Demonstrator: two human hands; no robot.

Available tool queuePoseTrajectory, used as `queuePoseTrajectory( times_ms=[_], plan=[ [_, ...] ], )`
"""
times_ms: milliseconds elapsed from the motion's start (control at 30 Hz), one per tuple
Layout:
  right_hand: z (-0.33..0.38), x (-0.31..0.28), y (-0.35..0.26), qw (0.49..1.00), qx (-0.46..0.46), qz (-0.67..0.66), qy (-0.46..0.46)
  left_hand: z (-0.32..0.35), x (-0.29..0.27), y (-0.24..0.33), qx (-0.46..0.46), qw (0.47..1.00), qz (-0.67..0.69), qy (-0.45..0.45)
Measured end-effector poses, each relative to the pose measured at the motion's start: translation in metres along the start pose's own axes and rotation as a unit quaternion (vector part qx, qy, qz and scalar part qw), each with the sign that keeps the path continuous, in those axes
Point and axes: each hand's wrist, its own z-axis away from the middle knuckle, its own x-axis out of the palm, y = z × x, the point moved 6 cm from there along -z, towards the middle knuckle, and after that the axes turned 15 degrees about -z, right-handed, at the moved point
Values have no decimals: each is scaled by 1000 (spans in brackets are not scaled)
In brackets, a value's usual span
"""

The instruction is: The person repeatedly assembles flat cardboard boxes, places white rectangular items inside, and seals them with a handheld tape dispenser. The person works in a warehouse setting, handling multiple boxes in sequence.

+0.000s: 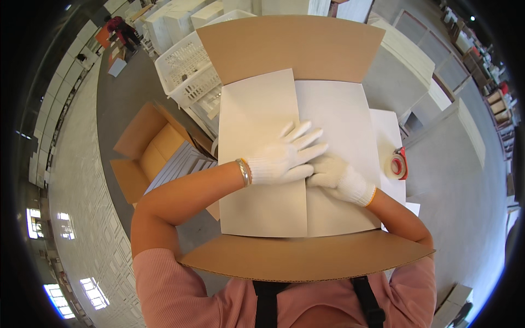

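Observation:
A cardboard box stands in front of me, its two white side flaps folded inward over the top. The left flap meets the right flap along a line near the middle. Standing out from the box are the brown far flap and the brown near flap. My left hand, in a white knit glove, lies across the seam with fingers spread. Beside it my right hand, gloved alike, rests on the right flap, palm down, its fingertips partly hidden by my left hand.
A red tape dispenser with a clear roll lies right of the box. An open brown carton with stacked white pieces is at the left. Behind it stands a white plastic crate. A person bends over at the far left.

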Motion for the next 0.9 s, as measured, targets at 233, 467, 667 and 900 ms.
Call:
queuePoseTrajectory(
  times_ms=[233, 467, 667, 900],
  plan=[
    [34, -89, -53, 888, 297, -350, -33, 33, 26, 15, 84, 994, 7, -69],
    [43, -109, -130, 901, 185, -329, -215, 34, 25, 0, 105, 982, 148, -51],
    [4, -134, -59, 871, 408, -163, -221, 35, -19, -55, -134, 843, 497, -157],
    [0, -81, 38, 951, 264, 74, -143, 137, 2, -118, -360, 703, 614, 14]
  ],
)
